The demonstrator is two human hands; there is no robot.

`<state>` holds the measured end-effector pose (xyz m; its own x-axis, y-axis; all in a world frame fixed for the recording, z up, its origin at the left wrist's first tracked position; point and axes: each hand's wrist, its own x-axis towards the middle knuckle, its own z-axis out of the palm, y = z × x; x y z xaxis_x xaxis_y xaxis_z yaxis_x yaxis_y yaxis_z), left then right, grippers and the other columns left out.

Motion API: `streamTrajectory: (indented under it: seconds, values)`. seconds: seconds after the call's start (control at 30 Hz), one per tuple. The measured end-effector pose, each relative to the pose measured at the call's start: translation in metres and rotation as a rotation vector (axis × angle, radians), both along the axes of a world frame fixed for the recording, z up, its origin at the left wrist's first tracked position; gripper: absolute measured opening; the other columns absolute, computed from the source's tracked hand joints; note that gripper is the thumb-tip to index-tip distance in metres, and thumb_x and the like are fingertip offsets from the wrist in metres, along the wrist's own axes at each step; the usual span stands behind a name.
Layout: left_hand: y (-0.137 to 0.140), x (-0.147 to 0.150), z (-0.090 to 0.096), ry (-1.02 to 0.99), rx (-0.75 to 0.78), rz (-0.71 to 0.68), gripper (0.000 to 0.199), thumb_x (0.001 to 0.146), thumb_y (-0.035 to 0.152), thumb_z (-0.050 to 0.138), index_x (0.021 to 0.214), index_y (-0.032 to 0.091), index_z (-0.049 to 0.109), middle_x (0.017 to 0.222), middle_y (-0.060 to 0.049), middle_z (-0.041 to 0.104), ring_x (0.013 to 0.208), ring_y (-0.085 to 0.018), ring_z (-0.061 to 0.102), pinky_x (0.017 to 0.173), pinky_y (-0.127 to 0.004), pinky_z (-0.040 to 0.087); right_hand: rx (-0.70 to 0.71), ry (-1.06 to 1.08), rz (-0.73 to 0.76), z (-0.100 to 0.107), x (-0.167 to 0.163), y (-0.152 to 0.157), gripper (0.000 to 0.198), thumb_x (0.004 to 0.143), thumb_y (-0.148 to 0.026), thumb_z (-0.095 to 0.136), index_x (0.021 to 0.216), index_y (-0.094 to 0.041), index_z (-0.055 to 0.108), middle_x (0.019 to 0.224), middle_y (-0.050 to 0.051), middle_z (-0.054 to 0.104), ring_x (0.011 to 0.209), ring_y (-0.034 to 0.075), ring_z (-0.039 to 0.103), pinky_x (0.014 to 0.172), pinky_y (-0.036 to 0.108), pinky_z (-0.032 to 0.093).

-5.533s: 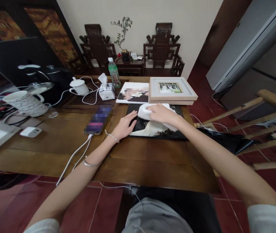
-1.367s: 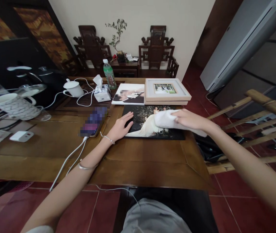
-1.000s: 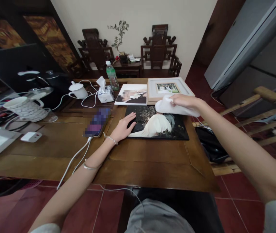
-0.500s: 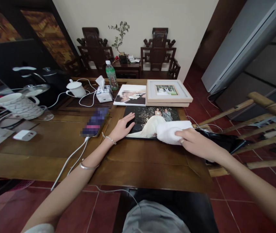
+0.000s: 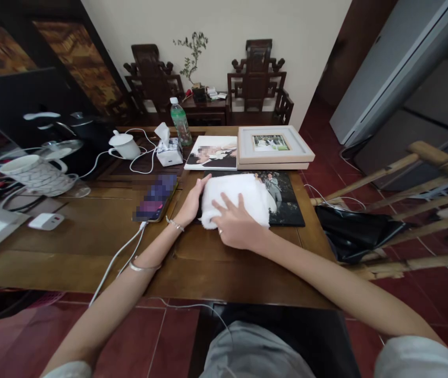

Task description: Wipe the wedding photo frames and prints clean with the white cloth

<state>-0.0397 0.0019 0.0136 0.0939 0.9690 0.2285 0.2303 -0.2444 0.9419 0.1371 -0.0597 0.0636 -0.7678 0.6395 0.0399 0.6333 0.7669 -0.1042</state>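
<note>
A folded white towel [image 5: 230, 195] lies over the left part of a dark photo panel [image 5: 287, 202], which rests on the wooden table. My right hand [image 5: 240, 223] presses down on the towel with its fingers spread. At the panel's left edge, my left hand [image 5: 193, 203] has its fingers stretched out along the side, close to the towel. The towel hides much of the printed picture. Two standing figures show to its right.
Behind the panel are a white photo print [image 5: 212, 153] and stacked picture frames [image 5: 243, 149]. Leftward lie a phone [image 5: 155, 198] on its white cable, a tissue box [image 5: 169, 152], a bottle [image 5: 180, 123] and a patterned mug [image 5: 37, 176]. A wooden chair [image 5: 416, 184] stands right.
My right hand has slid the towel leftward across the panel, and its fingers have spread over it. My left hand has shifted slightly left, to the panel's edge.
</note>
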Motion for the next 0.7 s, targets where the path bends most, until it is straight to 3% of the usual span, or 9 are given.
streamTrajectory:
  seconds: [0.17,0.27,0.4,0.53,0.63,0.7]
  values:
    - [-0.002,0.002,0.0,-0.036,0.059,0.042,0.072,0.095,0.063,0.017,0.131,0.013,0.055,0.14,-0.01,0.052,0.132,-0.024,0.045,0.114,-0.039,0.031,-0.098,0.037,0.318,0.009,0.023,-0.012,0.035,0.076,-0.009,0.046,0.101,-0.018,0.069,0.141,0.01,0.051,0.141,0.033,0.024,0.106,0.071,0.017]
    - [-0.008,0.004,0.002,0.149,0.149,0.033,0.071,0.096,0.059,0.016,0.131,0.011,0.055,0.138,-0.012,0.054,0.132,-0.023,0.046,0.115,-0.039,0.029,-0.167,0.075,0.334,0.017,0.049,-0.016,0.03,0.073,-0.007,0.047,0.092,-0.017,0.069,0.133,0.014,0.058,0.137,0.027,0.035,0.11,0.063,0.018]
    - [-0.01,0.006,0.002,0.495,0.283,-0.012,0.06,0.096,0.052,0.03,0.133,0.01,0.052,0.141,-0.014,0.05,0.135,-0.024,0.042,0.115,-0.043,0.028,-0.163,0.153,0.128,0.017,0.09,-0.017,0.029,0.073,-0.005,0.045,0.087,-0.018,0.067,0.121,0.016,0.065,0.131,0.025,0.045,0.111,0.056,0.025]
    - [-0.008,0.007,-0.003,0.635,0.312,-0.048,0.052,0.095,0.043,0.04,0.134,0.011,0.051,0.144,-0.015,0.046,0.137,-0.026,0.038,0.114,-0.046,0.031,-0.031,0.179,-0.116,0.002,0.116,-0.004,0.027,0.079,-0.009,0.044,0.095,-0.017,0.064,0.13,0.017,0.058,0.135,0.027,0.039,0.111,0.055,0.025]
    - [-0.006,0.007,-0.006,0.646,0.326,-0.041,0.049,0.094,0.04,0.041,0.131,0.011,0.053,0.142,-0.015,0.048,0.136,-0.026,0.04,0.114,-0.046,0.032,0.001,0.143,-0.273,-0.008,0.107,0.012,0.034,0.08,-0.008,0.041,0.108,-0.013,0.061,0.136,0.021,0.052,0.14,0.033,0.027,0.108,0.062,0.023]
    - [-0.006,0.007,-0.006,0.649,0.325,-0.039,0.048,0.093,0.039,0.042,0.13,0.011,0.054,0.142,-0.015,0.049,0.135,-0.026,0.041,0.113,-0.046,0.032,-0.009,0.132,-0.364,-0.007,0.088,0.025,0.04,0.08,-0.007,0.038,0.113,-0.012,0.059,0.13,0.021,0.055,0.139,0.036,0.028,0.103,0.064,0.027]
